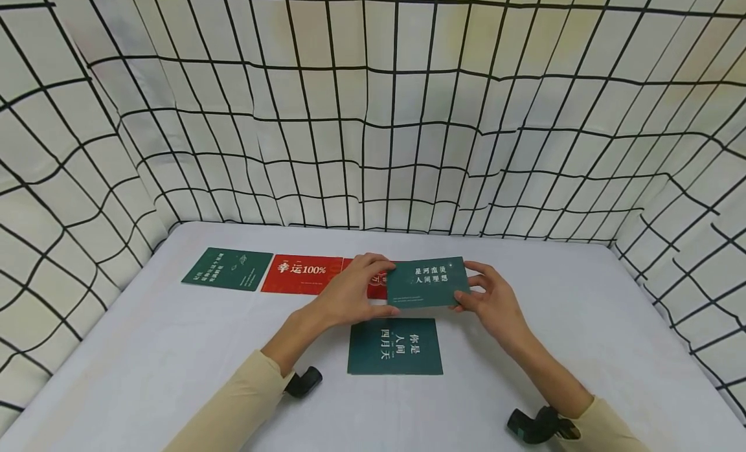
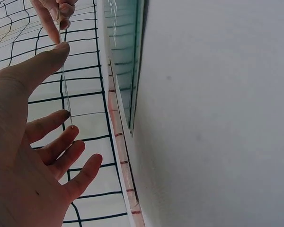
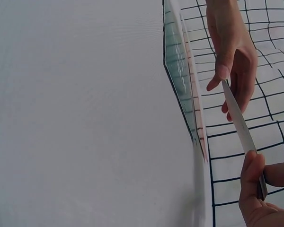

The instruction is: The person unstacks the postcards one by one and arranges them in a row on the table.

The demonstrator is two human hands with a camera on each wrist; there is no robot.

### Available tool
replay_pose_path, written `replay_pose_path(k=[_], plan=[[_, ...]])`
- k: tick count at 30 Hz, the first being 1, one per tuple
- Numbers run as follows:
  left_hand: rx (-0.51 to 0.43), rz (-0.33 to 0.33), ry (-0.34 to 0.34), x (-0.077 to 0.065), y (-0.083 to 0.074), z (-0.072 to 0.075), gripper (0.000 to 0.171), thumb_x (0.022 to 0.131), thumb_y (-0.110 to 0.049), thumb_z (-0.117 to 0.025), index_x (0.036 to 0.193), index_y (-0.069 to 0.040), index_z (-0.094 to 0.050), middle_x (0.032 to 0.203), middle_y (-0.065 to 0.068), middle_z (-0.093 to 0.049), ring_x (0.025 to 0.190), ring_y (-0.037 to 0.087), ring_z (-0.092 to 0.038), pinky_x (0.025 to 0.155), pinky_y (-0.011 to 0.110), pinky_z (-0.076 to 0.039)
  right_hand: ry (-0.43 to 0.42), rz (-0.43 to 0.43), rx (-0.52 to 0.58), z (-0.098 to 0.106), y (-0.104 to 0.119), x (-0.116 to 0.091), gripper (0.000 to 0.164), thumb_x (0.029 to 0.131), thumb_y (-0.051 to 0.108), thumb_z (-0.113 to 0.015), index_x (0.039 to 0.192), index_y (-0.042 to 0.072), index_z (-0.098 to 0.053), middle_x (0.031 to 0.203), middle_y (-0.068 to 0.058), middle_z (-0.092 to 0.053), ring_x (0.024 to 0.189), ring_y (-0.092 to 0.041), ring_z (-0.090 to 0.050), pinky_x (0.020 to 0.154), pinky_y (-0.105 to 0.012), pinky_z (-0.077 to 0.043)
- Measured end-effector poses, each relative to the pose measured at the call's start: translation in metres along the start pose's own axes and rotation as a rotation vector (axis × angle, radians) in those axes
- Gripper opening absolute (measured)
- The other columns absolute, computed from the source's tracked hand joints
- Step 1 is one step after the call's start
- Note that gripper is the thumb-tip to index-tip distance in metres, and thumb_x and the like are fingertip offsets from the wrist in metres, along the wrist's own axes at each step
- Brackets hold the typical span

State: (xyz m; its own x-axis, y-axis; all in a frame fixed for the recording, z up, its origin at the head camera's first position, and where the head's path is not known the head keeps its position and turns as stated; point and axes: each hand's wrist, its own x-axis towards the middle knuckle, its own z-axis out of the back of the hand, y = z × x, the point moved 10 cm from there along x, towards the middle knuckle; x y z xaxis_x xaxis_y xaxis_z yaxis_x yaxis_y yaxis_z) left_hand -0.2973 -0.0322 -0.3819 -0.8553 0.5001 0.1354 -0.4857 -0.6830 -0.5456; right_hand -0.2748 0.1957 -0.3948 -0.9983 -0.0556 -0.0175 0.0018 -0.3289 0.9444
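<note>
A white bench [image 1: 146, 368] stands before a white backdrop [image 1: 380, 180] crossed by black lines. Above the bench, a green card [image 1: 425, 290] is held up between two hands: the left hand [image 1: 352, 287] grips its left edge by thumb and fingertips; the right hand [image 1: 495, 303] pinches its right. The left hold looks slight; slipping could drop that edge onto the partly hidden red card [image 1: 377, 287] or knock the nearer green card [image 1: 367, 361] askew.

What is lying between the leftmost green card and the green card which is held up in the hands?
The red card reading 100%, then a second red card, partly covered by the left hand; the head view shows both.
</note>
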Motion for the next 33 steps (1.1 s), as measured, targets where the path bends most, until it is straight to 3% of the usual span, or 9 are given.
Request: replay_pose_path(k=[33], plan=[[0.053,-0.007,0.021,0.025,-0.008,-0.012,0.084,0.077,-0.044,-0.089,0.150,-0.015,-0.057,0.156,0.007,-0.051,0.146,0.027,-0.046,0.116,0.048,-0.050,-0.059,-0.041,-0.107,0.022,-0.016,0.008,0.066,0.098,0.006,-0.069,0.156,0.001,-0.038,0.116,-0.021,-0.065,0.084,-0.018,-0.079,0.077,-0.014,-0.058]])
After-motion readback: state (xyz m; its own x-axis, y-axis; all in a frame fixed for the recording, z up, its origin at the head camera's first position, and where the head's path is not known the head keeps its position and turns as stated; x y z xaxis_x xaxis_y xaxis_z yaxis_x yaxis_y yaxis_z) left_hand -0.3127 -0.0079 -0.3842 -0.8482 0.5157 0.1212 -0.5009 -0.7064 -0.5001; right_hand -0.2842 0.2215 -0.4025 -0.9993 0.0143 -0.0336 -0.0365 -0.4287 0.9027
